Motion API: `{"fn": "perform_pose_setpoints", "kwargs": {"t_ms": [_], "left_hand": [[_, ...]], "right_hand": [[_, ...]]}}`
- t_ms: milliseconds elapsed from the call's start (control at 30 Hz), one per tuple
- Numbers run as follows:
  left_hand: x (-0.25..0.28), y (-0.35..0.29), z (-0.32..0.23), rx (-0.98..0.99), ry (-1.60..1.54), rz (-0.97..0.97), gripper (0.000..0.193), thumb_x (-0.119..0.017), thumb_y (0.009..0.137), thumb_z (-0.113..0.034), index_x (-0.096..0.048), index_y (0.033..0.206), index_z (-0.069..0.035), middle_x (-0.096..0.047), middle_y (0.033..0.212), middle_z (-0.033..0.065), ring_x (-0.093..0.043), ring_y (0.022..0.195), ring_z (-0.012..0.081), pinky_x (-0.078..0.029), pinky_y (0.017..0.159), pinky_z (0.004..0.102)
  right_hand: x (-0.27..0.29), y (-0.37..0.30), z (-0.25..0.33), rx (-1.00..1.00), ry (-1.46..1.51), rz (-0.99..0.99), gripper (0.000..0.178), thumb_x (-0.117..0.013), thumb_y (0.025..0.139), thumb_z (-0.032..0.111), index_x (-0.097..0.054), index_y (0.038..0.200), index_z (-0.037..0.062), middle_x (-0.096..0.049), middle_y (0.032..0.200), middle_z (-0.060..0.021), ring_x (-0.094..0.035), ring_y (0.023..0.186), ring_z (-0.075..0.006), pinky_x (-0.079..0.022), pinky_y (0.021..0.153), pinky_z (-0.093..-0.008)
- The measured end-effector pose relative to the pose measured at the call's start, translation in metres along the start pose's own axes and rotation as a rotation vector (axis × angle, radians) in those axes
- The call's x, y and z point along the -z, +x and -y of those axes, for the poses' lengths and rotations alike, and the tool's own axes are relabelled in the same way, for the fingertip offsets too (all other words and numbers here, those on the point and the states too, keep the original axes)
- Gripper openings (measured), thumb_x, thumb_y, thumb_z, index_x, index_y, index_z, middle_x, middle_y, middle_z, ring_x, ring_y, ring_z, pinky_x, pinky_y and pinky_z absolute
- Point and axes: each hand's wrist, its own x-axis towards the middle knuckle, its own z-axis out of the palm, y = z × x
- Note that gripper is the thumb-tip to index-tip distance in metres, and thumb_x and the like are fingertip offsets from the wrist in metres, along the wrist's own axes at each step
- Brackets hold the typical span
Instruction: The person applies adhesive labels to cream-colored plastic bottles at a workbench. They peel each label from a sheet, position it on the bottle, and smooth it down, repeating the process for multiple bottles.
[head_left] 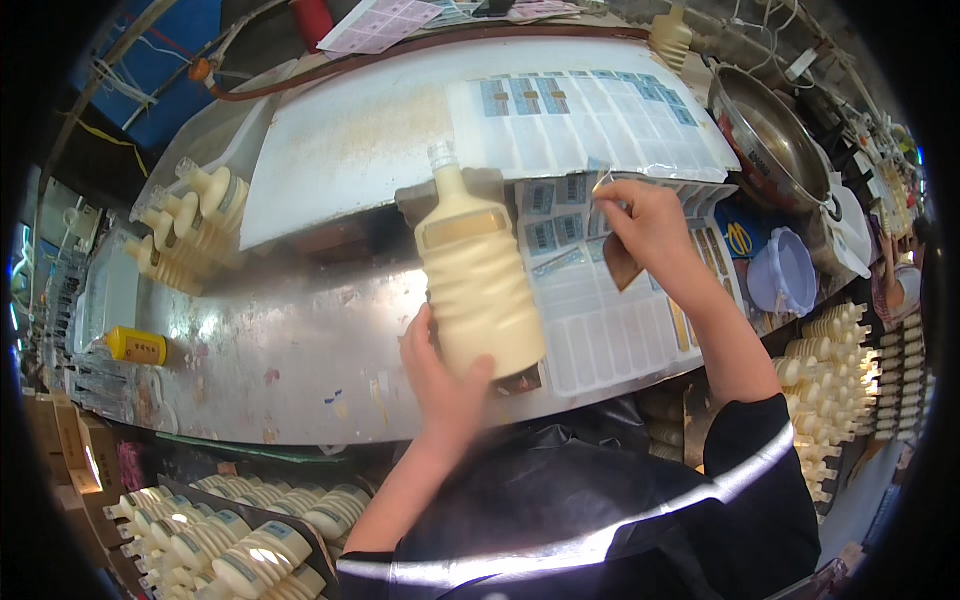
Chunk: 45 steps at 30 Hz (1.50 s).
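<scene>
Cream bottle braced, label in fingertips

Head view: the step in hand looks like lifting a label for the bottle; the next move likely calls for steady alignment; the right hand [645,225] pinches a small label [600,184] above the label sheets [590,335]; the bottle [478,285], wavy-ribbed, clear-necked, slants over the table [270,365], base toward the near edge; the left hand [445,390] curls round it, thumb pressed, other fingers partly hidden.

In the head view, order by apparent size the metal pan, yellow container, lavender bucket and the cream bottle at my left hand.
1. Cream bottle
2. Metal pan
3. Lavender bucket
4. Yellow container
The cream bottle looks nearest the camera, which may enlarge it.
</scene>
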Motion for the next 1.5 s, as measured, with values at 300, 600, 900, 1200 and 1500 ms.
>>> {"fn": "perform_pose_setpoints", "kwargs": {"t_ms": [300,600,900,1200,1500], "left_hand": [[0.019,-0.009,0.006,0.12,-0.383,0.166,0.083,-0.074,0.082,-0.025,-0.038,0.153,-0.001,-0.045,0.149,0.0188,-0.043,0.139,0.0315,-0.037,0.116,0.0452],[-0.002,0.001,-0.008,0.294,-0.472,0.024,0.059,-0.069,0.098,-0.023,-0.038,0.142,0.0,-0.047,0.137,0.0153,-0.044,0.132,0.0247,-0.037,0.114,0.0399],[-0.012,-0.006,-0.006,0.196,-0.449,-0.029,0.055,-0.06,0.107,-0.031,-0.036,0.147,-0.002,-0.045,0.139,0.0112,-0.044,0.125,0.0196,-0.034,0.113,0.0368],[-0.01,-0.006,-0.003,0.214,-0.554,-0.01,0.064,-0.063,0.103,-0.028,-0.032,0.151,0.0,-0.043,0.146,0.0149,-0.043,0.133,0.0243,-0.032,0.117,0.0396],[-0.011,-0.005,-0.002,0.226,-0.559,0.001,0.067,-0.067,0.099,-0.025,-0.032,0.15,0.001,-0.042,0.147,0.017,-0.041,0.136,0.0268,-0.032,0.118,0.0413]], "right_hand": [[0.008,-0.071,0.093,0.938,-0.089,0.187,0.013,-0.072,0.078,0.013,-0.068,0.091,0.0115,-0.07,0.105,-0.0034,-0.067,0.064,-0.0168,-0.054,0.052,-0.0331],[-0.012,-0.076,0.061,1.099,-0.189,0.039,0.028,-0.073,0.074,0.016,-0.073,0.102,0.0114,-0.072,0.124,-0.004,-0.059,0.061,-0.0091,-0.048,0.049,-0.0259],[-0.032,-0.107,0.016,0.643,0.142,0.149,0.031,-0.071,0.086,0.017,-0.073,0.116,0.0149,-0.073,0.103,-0.0061,-0.067,0.069,-0.0213,-0.054,0.057,-0.0344],[-0.048,-0.104,0.079,-0.519,0.822,0.451,0.051,-0.074,0.093,0.03,-0.065,0.135,0.0014,-0.071,0.082,-0.0068,-0.067,0.068,-0.0122,-0.055,0.064,-0.0293],[-0.047,-0.106,0.084,-0.534,0.832,0.423,0.049,-0.074,0.093,0.021,-0.066,0.137,0.0003,-0.054,0.073,0.0077,-0.044,0.066,-0.0013,-0.039,0.06,-0.0207]]}}
